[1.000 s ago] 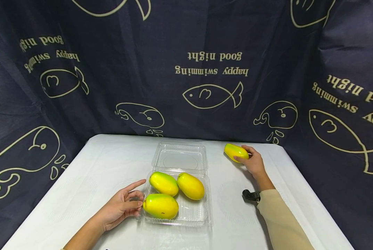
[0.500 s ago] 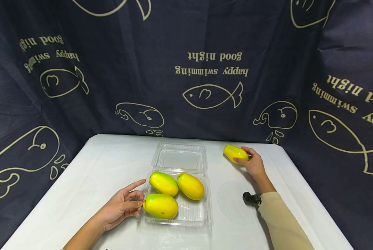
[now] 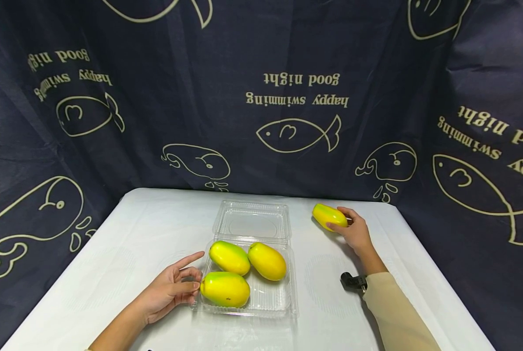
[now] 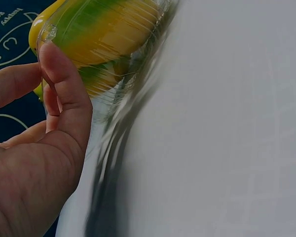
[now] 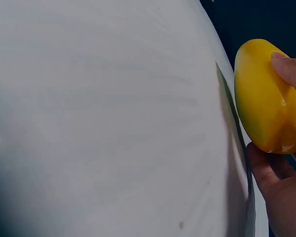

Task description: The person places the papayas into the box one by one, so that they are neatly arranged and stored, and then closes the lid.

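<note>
My right hand [image 3: 357, 233] grips a yellow-green mango [image 3: 329, 216] at the far right of the table. In the right wrist view the thumb [image 5: 288, 71] lies on one side of this mango and the fingers on the other. An open clear plastic box [image 3: 267, 297] stands in the middle, holding a mango [image 3: 229, 257] at the back left, another mango [image 3: 267, 261] at the back right and a third mango [image 3: 225, 289] at the front left. My left hand [image 3: 169, 295] pinches the box's left rim between thumb and finger, its index finger stretched out.
The box's clear lid [image 3: 252, 219] lies folded back on the white table [image 3: 112, 273]. A dark blue curtain [image 3: 226, 112] with fish drawings hangs behind and at both sides. Beside the right sleeve a small black device [image 3: 352, 281] sticks out at the wrist.
My right hand and its mango have shifted slightly left and nearer. The left hand, the box and the three mangoes inside it stay as they were.
</note>
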`<state>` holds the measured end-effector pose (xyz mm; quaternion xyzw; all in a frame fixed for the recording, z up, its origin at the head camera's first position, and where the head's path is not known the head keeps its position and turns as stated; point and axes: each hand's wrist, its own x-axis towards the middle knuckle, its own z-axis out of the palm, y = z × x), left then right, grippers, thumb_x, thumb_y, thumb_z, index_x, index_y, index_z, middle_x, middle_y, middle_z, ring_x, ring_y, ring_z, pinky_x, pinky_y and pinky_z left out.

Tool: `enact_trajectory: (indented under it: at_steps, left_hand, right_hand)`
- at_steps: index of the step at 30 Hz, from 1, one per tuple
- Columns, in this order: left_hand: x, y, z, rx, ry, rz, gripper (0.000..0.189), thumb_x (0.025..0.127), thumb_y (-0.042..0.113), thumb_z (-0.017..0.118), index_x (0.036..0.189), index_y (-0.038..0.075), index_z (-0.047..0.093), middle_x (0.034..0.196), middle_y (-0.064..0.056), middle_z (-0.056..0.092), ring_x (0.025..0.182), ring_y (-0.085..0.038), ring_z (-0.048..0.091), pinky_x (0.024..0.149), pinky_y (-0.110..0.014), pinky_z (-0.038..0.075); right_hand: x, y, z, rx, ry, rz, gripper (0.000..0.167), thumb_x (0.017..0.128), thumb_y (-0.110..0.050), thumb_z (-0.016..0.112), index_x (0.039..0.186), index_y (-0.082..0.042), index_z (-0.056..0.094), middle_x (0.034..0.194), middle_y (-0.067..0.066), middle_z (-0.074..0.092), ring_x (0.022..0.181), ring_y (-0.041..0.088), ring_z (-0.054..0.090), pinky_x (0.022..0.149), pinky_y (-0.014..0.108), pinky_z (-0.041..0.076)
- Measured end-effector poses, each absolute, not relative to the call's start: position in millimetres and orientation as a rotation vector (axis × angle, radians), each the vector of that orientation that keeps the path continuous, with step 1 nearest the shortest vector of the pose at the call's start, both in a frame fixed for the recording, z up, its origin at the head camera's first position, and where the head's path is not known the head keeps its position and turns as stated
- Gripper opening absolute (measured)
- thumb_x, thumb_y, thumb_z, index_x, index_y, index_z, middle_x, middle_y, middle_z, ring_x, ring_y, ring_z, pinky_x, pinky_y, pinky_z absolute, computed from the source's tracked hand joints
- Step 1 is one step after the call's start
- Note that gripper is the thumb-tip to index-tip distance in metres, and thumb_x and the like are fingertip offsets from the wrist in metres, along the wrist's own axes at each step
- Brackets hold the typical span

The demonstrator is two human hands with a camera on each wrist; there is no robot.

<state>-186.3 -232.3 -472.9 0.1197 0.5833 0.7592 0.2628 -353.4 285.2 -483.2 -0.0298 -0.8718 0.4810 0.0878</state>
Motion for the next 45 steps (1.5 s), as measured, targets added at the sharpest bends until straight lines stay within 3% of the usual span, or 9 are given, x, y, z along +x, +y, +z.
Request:
enact_trajectory:
  at_steps: [3,24,39,45]
  left_hand:
    - [-186,-232,-473,0.324,1.580,2.054,0.089,0.098,0.000,0.063,0.165,0.009,0.004,0.104,0.003,0.057,0.078,-0.009,0.064,0.069,-0.021,0.060]
    - [-187,-233,-474,0.328,1.578,2.054,0.088,0.099,0.000,0.062,0.165,0.009,0.004,0.105,0.003,0.058,0.077,-0.009,0.064,0.069,-0.021,0.060]
    - [-186,-233,-473,0.335,1.578,2.052,0.087,0.099,-0.001,0.061,0.165,0.008,0.004,0.105,0.003,0.057,0.078,-0.008,0.064,0.070,-0.021,0.060]
    - [-186,-233,-474,0.351,1.571,2.054,0.087,0.100,-0.001,0.060,0.165,0.008,0.002,0.105,0.003,0.057,0.078,-0.008,0.064,0.070,-0.021,0.060]
  right_hand:
    - [-352,284,-482,-0.082,-2.596,1.441,0.075,0.084,-0.028,0.086,0.149,-0.012,0.052,0.149,0.015,0.052,0.119,0.031,0.055,0.094,0.025,0.045]
    - [-337,280,-477,0.004,-2.596,1.454,0.076,0.082,-0.028,0.088,0.148,-0.012,0.053,0.147,0.015,0.053,0.123,0.035,0.055,0.099,0.040,0.045]
    - [-326,277,-476,0.037,-2.589,1.424,0.075,0.081,-0.030,0.089,0.146,-0.015,0.055,0.144,0.014,0.056,0.115,0.033,0.060,0.088,0.023,0.047]
    - [-322,275,-477,0.030,-2.589,1.433,0.076,0.080,-0.033,0.089,0.146,-0.014,0.055,0.144,0.013,0.056,0.113,0.033,0.061,0.090,0.027,0.047]
